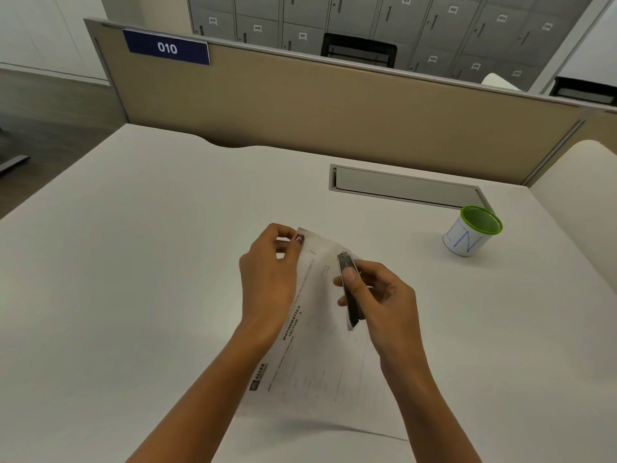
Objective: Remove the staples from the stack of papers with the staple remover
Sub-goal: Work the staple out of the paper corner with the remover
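We're over the desk (133,262), both hands in. Left hand (267,279) pinches the far corner of the stack of papers (317,362), fingers curled at the edge. Right hand (384,295) grips the staple remover (348,295), thumb on top, metal tip pointing away from us over the top sheet, just right of the left fingers. Tip touching paper? Can't tell. Stack lies angled betw. both hands, "MATHEMATICS" on the top pg. Beyond the right hand, well apart: white cup (465,240) w/ green rim. Past both hands: tan partition (334,105), blue "010" sign (167,47).
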The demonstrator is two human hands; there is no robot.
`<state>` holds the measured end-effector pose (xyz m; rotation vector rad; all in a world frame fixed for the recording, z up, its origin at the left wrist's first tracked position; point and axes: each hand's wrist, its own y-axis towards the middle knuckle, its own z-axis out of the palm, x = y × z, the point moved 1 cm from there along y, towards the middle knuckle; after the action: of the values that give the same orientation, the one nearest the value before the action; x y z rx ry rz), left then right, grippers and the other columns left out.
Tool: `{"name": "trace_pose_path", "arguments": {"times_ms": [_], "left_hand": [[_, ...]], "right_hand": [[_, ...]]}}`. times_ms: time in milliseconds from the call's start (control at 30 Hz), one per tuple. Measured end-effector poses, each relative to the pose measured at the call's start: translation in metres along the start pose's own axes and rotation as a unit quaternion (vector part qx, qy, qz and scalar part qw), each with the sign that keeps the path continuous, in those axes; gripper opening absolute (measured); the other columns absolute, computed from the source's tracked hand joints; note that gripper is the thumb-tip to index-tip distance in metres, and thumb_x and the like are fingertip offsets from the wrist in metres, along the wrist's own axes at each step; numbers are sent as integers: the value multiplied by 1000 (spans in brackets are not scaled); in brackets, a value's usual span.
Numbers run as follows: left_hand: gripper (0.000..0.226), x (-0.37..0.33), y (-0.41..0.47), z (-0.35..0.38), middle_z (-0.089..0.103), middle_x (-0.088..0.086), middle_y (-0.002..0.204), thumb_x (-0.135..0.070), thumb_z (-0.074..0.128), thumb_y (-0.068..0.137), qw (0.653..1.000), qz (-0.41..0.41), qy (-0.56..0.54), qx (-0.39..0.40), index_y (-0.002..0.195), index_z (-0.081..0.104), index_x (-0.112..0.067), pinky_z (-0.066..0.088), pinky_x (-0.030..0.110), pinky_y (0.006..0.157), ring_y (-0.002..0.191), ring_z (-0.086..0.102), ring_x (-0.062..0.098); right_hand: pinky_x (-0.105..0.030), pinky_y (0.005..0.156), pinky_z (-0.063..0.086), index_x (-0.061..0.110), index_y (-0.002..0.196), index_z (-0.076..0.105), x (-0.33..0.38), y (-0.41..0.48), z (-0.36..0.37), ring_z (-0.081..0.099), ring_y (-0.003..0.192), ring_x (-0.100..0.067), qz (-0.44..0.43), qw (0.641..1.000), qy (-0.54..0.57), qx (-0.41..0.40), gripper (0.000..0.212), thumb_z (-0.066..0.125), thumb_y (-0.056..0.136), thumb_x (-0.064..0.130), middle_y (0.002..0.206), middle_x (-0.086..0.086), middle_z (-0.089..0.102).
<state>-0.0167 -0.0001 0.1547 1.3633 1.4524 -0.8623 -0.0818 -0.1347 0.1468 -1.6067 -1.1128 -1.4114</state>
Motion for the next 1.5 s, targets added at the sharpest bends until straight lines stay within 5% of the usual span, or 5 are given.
{"name": "trace_pose_path", "arguments": {"times_ms": [200, 467, 733, 1067, 1500], "left_hand": [[13, 12, -10, 7, 68, -7, 100, -35, 57, 92, 995, -62, -77, -11, 99, 63, -27, 52, 20, 69, 92, 65, 9], [18, 22, -14, 15, 69, -4, 104, -39, 55, 92, 989, -100, -102, -32, 102, 63, -25, 58, 39, 81, 95, 66, 17], [12, 27, -19, 25, 60, -24, 93, -38, 48, 96, 988, -97, -116, -30, 99, 56, -31, 46, 3, 57, 82, 58, -15], [13, 34, -20, 31, 64, -18, 93, -39, 52, 94, 985, -90, -136, -64, 97, 59, -29, 48, 4, 63, 86, 59, -10], [10, 39, -32, 36, 68, -15, 89, -40, 59, 89, 977, -116, -170, -55, 95, 60, -32, 51, 11, 55, 74, 68, 1]], "right_hand": [[-21, 64, 58, 29, 103, 67, -7, 0, 5, 71, 77, -12, -25, 998, -47, -15, 18, 65, 87, 35, 89, 11, 73], [-22, 42, 43, 18, 112, 62, -5, -6, 9, 51, 46, -11, 185, 964, 164, 103, 32, 71, 84, 28, 74, 3, 67], [-25, 65, 55, 26, 104, 73, -14, -4, 11, 63, 68, -5, 160, 975, 114, 107, 19, 68, 86, 30, 86, 9, 69], [-35, 66, 62, 21, 103, 71, -18, -2, 19, 69, 69, -20, 138, 984, 105, 35, 18, 65, 89, 30, 93, -7, 72], [-15, 52, 50, 29, 94, 70, -33, 0, 30, 69, 61, -15, 100, 994, 39, -30, 15, 65, 86, 41, 81, 9, 72]]}}
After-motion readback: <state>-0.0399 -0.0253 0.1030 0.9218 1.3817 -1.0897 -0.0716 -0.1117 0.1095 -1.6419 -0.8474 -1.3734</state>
